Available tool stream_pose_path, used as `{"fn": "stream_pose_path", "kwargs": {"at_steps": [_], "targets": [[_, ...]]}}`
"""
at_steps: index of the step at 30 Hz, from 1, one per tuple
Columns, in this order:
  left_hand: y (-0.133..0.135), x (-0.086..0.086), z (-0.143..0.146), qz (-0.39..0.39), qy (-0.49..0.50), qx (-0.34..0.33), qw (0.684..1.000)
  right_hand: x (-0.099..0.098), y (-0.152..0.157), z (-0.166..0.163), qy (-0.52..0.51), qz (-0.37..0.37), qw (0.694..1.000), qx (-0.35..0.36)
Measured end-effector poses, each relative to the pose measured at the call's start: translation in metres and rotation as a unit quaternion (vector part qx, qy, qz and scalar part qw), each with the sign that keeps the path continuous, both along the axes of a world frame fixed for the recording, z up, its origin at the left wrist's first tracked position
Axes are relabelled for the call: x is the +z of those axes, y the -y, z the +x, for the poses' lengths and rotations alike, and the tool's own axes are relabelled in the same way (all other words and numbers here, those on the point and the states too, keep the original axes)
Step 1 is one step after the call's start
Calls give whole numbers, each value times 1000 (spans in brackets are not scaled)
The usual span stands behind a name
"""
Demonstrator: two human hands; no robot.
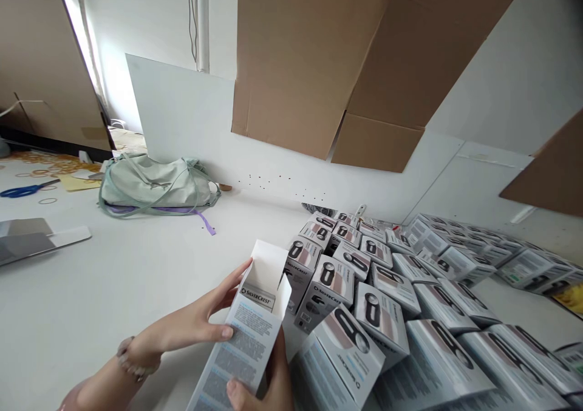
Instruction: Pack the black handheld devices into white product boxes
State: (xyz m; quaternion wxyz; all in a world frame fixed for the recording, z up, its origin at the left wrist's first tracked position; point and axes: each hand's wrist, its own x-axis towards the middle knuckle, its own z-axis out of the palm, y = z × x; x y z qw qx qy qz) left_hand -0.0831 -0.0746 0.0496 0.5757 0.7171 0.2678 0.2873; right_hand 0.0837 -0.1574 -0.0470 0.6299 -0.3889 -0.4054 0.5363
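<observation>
A tall printed carton [246, 338] is tilted in front of me, its top end open and a white flap [268, 262] sticking up. Inside the opening shows a grey panel with "SilverCrest" lettering. My left hand [214, 314] grips the carton's left side near the top, thumb on the printed face. Lower down, my right hand [268, 380] wraps around the right side with its thumb on the front. Just right of the carton stand several closed boxes [348, 350] with the same brand and a lamp-like picture on top.
More boxes [455, 253] stretch along the wall to the right. A pale green bag [157, 183] lies at the back left, near blue scissors [27, 189] and scattered rubber bands [45, 162]. An unfolded carton [36, 241] lies at the left edge. Cardboard sheets [310, 59] hang on the wall.
</observation>
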Motion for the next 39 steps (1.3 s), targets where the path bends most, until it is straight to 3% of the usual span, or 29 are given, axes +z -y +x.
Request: {"fn": "stream_pose_path", "kwargs": {"at_steps": [21,39], "targets": [[0,0,0,11,1,2,1000,-4,-1,-2,-3,7,1000,-4],[-1,0,-1,6,-5,1,1000,6,1,-3,-3,-17,1000,-15]]}}
